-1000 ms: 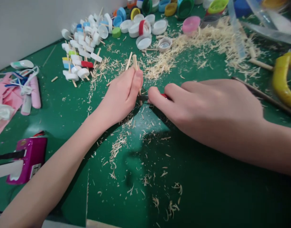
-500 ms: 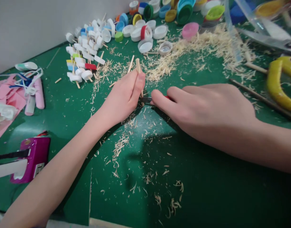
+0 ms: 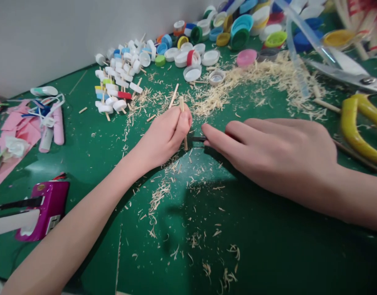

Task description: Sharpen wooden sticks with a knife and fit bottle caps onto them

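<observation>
Pinched between thumb and fingers of my left hand [image 3: 170, 131] is a thin wooden stick [image 3: 185, 143], upright, its lower end just above or on the green table. My right hand [image 3: 277, 151] is closed around a small knife [image 3: 198, 139]; its handle is hidden under the fingers. The dark blade points left at the stick's lower end, with a slight gap between them. Pale wood shavings [image 3: 159, 196] are scattered below both hands. Another wooden stick [image 3: 173, 95] lies just beyond my left hand.
Bottle caps on sticks [image 3: 119, 78] cluster at the back left, beside many loose caps [image 3: 210, 57]. A shavings pile [image 3: 256, 73], scissors with yellow handles [image 3: 350, 119] and a dark rod [image 3: 357, 155] lie right. A purple glue gun-like device [image 3: 50, 205] and pink scraps [image 3: 18, 127] lie left.
The knife blade has moved off the stick slightly to the right. More of the stick's lower end now shows under my left hand. The whole view has shifted a little.
</observation>
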The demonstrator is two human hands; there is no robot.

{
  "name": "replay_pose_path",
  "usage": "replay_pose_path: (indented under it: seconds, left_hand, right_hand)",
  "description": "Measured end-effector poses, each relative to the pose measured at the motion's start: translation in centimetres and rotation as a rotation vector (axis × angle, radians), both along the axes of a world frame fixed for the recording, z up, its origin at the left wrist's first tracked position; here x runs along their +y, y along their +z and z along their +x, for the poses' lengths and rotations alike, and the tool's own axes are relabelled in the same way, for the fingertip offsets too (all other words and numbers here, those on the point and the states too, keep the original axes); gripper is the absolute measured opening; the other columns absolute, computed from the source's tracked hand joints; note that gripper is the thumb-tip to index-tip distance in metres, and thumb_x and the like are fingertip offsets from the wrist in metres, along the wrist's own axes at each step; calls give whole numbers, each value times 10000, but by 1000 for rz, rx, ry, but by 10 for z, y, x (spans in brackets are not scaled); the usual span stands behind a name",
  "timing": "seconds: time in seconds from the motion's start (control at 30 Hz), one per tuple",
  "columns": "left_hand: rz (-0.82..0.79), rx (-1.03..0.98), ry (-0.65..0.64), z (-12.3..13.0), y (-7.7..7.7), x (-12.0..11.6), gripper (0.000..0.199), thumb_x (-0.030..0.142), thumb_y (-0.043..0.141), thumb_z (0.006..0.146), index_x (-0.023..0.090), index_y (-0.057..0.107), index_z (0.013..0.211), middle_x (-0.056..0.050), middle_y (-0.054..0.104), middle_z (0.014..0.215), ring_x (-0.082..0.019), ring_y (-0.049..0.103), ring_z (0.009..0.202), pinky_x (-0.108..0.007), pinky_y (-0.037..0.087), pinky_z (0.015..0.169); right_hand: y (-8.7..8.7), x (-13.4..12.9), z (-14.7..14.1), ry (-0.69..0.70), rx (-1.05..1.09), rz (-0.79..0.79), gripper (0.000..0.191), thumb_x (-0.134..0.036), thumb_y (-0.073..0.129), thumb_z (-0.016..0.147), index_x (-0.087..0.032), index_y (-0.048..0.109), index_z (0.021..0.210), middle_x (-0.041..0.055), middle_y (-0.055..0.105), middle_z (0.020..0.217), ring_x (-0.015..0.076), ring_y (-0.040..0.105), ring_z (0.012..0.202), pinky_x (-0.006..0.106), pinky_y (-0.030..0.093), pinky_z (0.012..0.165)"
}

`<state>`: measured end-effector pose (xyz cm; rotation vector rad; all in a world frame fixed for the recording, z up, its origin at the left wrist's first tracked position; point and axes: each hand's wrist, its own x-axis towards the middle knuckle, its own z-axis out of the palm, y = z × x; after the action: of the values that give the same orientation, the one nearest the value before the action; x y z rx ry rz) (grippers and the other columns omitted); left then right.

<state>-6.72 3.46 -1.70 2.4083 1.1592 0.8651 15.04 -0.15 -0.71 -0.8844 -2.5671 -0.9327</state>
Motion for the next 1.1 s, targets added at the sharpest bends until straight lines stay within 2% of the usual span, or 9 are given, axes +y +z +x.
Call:
replay_pose_path:
  seconds: [0.2, 0.3, 0.6, 0.9, 1.0, 1.1]
  left_hand:
    - [16, 11, -11, 0, 1, -1, 351, 379, 230, 1023, 240, 448, 785, -32, 581, 748, -158, 589, 729, -321, 520, 736]
    - [18, 6, 6, 0, 1, -2, 376, 395, 214, 1026, 239, 458, 787, -24, 581, 743, -148, 583, 700, -308, 515, 699]
    - [45, -12, 6, 0, 3, -5, 337, 298, 239, 1030, 220, 485, 813, 9, 557, 696, -95, 521, 592, -243, 479, 587]
    - [87, -25, -45, 0, 2, -6, 321, 276, 260, 1025, 215, 468, 789, 4, 570, 705, -100, 556, 625, -257, 509, 633]
    - [119, -4, -42, 0, 1, -7, 341, 310, 260, 1028, 212, 462, 771, -11, 594, 742, -112, 593, 683, -275, 526, 682]
    - [143, 37, -5, -2, 0, -7, 392, 382, 244, 1030, 214, 461, 750, -7, 557, 695, -125, 593, 672, -293, 515, 675]
  right_hand:
    - [3, 1, -1, 37, 12, -34, 225, -137, 501, 921, -170, 610, 1115, -19, 546, 644, 119, 417, 569, 282, 214, 511]
    - [4, 1, -2, 54, 15, 1, 216, -153, 536, 905, -172, 612, 1107, -27, 536, 634, 116, 406, 570, 281, 220, 513]
    - [1, 4, 0, 68, 14, 44, 231, -147, 527, 912, -142, 616, 1126, -18, 541, 657, 127, 372, 578, 288, 212, 510]
    - [5, 7, -3, 128, 2, 50, 216, -67, 510, 891, -131, 653, 1039, -20, 516, 613, 121, 379, 561, 283, 249, 491]
    - [6, 6, -4, 130, 10, 75, 216, -61, 489, 897, -125, 662, 1010, -19, 495, 593, 119, 359, 558, 280, 239, 480]
    - [7, 6, -4, 126, 19, 107, 250, -48, 452, 909, -120, 669, 1011, -26, 452, 560, 121, 335, 553, 266, 233, 465]
